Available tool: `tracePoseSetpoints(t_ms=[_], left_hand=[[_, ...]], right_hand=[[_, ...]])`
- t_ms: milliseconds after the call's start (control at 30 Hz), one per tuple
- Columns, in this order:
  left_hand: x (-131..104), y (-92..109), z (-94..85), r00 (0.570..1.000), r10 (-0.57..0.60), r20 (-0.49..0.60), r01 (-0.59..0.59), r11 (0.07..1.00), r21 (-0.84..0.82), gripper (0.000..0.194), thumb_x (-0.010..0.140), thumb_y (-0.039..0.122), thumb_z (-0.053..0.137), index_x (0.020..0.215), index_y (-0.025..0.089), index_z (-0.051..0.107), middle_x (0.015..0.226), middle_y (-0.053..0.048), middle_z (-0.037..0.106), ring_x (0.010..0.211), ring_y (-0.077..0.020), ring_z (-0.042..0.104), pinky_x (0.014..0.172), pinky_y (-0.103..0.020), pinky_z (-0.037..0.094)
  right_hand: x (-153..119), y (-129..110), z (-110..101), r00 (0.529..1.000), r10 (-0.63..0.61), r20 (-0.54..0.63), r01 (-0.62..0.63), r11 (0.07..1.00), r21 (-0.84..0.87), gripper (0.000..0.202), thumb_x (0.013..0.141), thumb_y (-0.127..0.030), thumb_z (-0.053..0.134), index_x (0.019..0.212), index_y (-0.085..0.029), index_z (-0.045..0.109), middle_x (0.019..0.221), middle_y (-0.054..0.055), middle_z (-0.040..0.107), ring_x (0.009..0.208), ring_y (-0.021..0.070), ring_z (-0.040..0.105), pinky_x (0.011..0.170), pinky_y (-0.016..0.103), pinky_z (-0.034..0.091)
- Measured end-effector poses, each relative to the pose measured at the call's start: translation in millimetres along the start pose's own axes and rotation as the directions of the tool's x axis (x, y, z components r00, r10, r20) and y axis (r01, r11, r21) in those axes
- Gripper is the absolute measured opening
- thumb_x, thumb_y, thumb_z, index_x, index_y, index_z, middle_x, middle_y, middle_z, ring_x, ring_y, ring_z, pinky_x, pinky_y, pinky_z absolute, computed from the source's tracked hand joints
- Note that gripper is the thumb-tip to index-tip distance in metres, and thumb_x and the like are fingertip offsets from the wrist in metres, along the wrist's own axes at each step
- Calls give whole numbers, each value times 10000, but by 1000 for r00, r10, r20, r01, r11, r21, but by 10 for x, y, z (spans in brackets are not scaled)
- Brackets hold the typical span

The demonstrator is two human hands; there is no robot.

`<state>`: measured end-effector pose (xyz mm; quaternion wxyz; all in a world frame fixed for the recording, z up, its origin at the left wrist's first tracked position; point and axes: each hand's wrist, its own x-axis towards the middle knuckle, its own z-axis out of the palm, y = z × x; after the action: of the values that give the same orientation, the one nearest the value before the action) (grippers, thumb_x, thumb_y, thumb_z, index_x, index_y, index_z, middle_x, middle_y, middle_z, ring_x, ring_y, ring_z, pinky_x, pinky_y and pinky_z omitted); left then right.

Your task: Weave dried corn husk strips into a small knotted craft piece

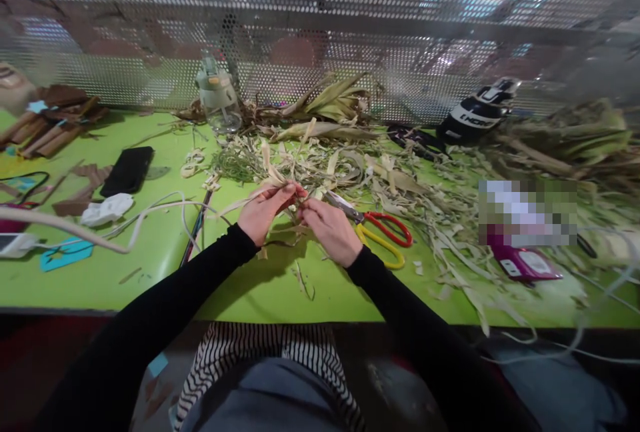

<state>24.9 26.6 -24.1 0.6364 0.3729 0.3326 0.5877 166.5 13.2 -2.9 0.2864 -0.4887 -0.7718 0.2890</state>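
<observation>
My left hand (265, 211) is closed in a pinch on pale dried leaf strips (271, 164), whose loose ends stick up and out to the left. Against its fingertips, my right hand (331, 231) pinches the same strips; the exact spot of the grip is partly covered by the fingers. Just right of my right hand lie scissors (387, 228) with one red and one yellow handle. Their blades point toward the heap of shredded dry leaves (350, 169) behind both hands. A few thin scraps (303, 282) lie on the green table below my hands.
A clear bottle (220, 102) and a tilted black bottle (477, 112) stand along the perforated metal screen (320, 72). Whole dry leaves (325, 112) lie at the back. Left are a black phone (127, 171) and white cables (117, 245); right, a magenta packet (525, 262).
</observation>
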Motion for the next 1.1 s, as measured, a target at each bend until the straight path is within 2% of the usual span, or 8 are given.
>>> tracePoseSetpoints(t_ms=[300, 367, 433, 533, 667, 800, 933, 1100], left_hand=[[21, 150, -63, 992, -117, -49, 115, 992, -51, 127, 719, 243, 706, 727, 125, 658, 716, -22, 682, 687, -91, 636, 768, -238, 510], [62, 229, -137, 996, -26, -84, 21, 998, -55, 123, 768, 251, 664, 731, 134, 650, 728, -18, 681, 717, -89, 644, 796, -236, 511], [99, 270, -189, 971, 67, -231, -87, 993, -78, 102, 762, 228, 669, 709, 147, 640, 679, 6, 670, 675, -67, 636, 786, -207, 507], [100, 225, -161, 992, -34, -123, 30, 999, -38, 132, 760, 263, 666, 788, 133, 666, 746, -30, 699, 714, -98, 654, 762, -231, 513], [23, 93, -40, 989, -138, -53, 139, 990, 28, 189, 700, 288, 713, 798, 130, 680, 718, -34, 697, 673, -108, 644, 708, -236, 510], [-37, 0, 0, 956, -289, 55, 275, 944, 184, 277, 656, 363, 741, 801, 134, 682, 696, -31, 677, 632, -104, 610, 660, -230, 491], [-35, -64, -29, 943, -283, 176, 203, 907, 369, 312, 653, 436, 720, 679, 143, 618, 629, -9, 605, 571, -93, 540, 596, -220, 448], [-41, -35, -31, 880, -375, 293, 180, 833, 524, 253, 784, 386, 578, 706, 146, 568, 590, 5, 544, 544, -92, 501, 561, -209, 410]], right_hand=[[-236, 118, -103, 997, 74, -18, -74, 997, -36, 248, 839, -222, 358, 623, -189, 476, 588, -27, 486, 506, 104, 401, 505, 235, 295], [-320, 203, -142, 992, 121, -39, -123, 992, -37, 268, 832, -202, 355, 603, -186, 494, 570, -22, 497, 488, 107, 414, 493, 238, 312], [-383, 287, -180, 989, 130, -67, -133, 990, -54, 277, 833, -185, 360, 614, -182, 529, 587, -8, 543, 511, 119, 465, 517, 248, 354], [-386, 367, -225, 998, 29, -62, -37, 992, -123, 238, 864, -232, 420, 809, -181, 645, 832, 48, 675, 760, 178, 600, 701, 311, 440], [-238, 352, -257, 993, -72, -94, 56, 985, -161, 262, 885, -342, 480, 1001, -201, 668, 1030, 81, 678, 975, 231, 587, 868, 403, 411], [-55, 270, -235, 1000, -10, -16, 9, 1000, -12, 381, 926, -425, 381, 868, -187, 672, 898, 56, 667, 846, 184, 578, 749, 319, 430], [53, 284, -144, 996, -33, 82, 26, 996, 88, 455, 901, -475, 414, 646, -161, 622, 678, 13, 594, 710, 139, 522, 689, 268, 398], [75, 406, -30, 988, 80, 130, -120, 936, 331, 435, 806, -540, 531, 593, -163, 572, 580, -15, 533, 639, 132, 544, 621, 249, 396]])
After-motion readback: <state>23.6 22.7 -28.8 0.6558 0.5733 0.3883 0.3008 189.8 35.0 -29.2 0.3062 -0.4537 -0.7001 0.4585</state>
